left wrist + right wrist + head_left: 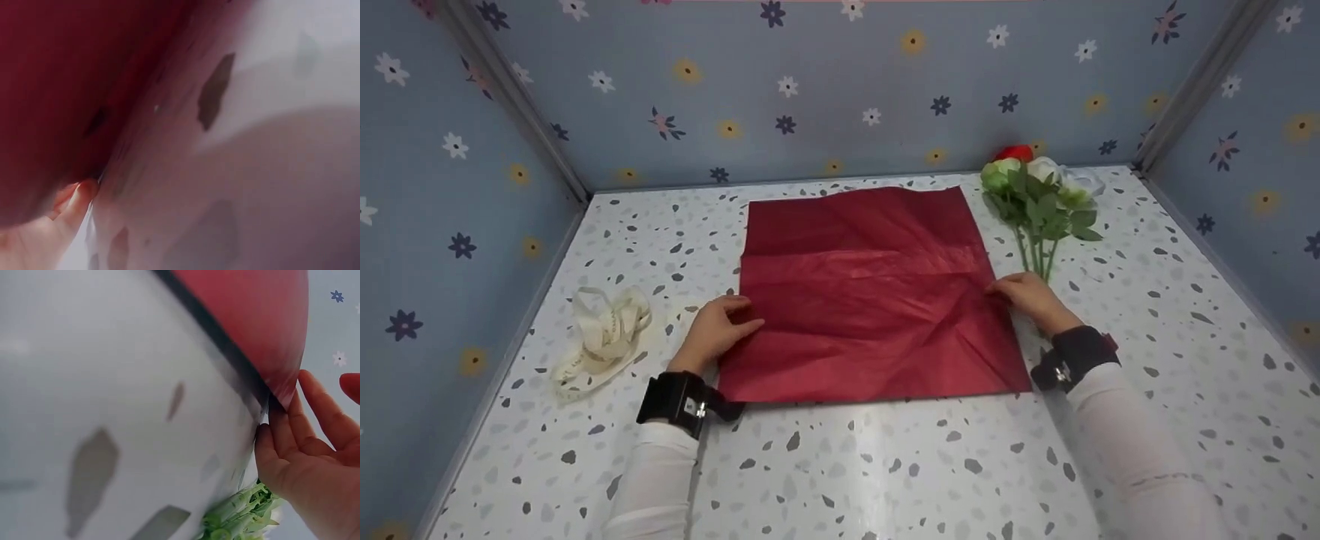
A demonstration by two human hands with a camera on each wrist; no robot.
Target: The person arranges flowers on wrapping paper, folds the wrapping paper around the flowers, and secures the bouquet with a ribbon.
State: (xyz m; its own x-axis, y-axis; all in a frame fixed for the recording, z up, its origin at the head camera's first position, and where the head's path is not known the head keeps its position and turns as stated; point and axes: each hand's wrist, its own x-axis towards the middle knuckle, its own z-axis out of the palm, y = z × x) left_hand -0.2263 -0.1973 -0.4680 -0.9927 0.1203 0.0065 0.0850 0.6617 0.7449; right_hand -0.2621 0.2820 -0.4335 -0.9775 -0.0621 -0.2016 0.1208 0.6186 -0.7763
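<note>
A red sheet of wrapping paper (862,315), creased across its width, lies spread on the speckled table. My left hand (716,330) is at its left edge, thumb and index finger reaching over the paper with a gap between them. In the left wrist view, a fingertip (84,194) shows beside the dark red paper. At the right edge, my right hand (1035,300) touches the sheet with its fingertips. The right wrist view shows these fingers (304,433) nearly straight against the paper's border (253,332), the thumb standing apart.
A bunch of artificial flowers (1039,199) with green stems lies at the back right, beside the paper. Toward the left sits a loose heap of cream ribbon (611,330). Flower-patterned panels (825,90) wall in the table (870,472) at the back and sides.
</note>
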